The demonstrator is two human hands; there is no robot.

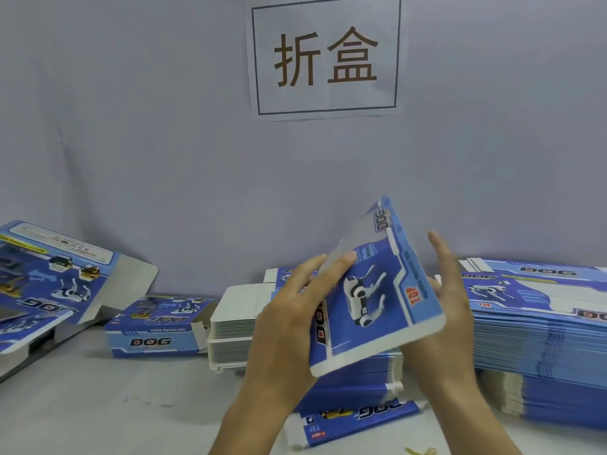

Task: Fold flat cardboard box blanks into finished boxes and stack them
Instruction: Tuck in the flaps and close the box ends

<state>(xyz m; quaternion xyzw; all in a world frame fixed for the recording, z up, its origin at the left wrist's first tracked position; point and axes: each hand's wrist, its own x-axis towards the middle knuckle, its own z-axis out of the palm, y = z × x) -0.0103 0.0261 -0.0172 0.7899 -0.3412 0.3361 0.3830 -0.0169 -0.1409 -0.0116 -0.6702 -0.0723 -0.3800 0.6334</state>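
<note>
The left hand (289, 310) is grasping one flat box blank (371, 290) by its edge and the right hand (450, 300), fingers straight, is steadying the other side, lifting it above the stack of blanks (354, 372) below the hands, probably to open it.

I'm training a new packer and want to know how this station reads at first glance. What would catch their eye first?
First, the blue dog-printed box blank held up at centre between the left hand and the right hand. Next, the white wall sign with two large characters above. Then the tall stack of flat blanks at right.
</note>
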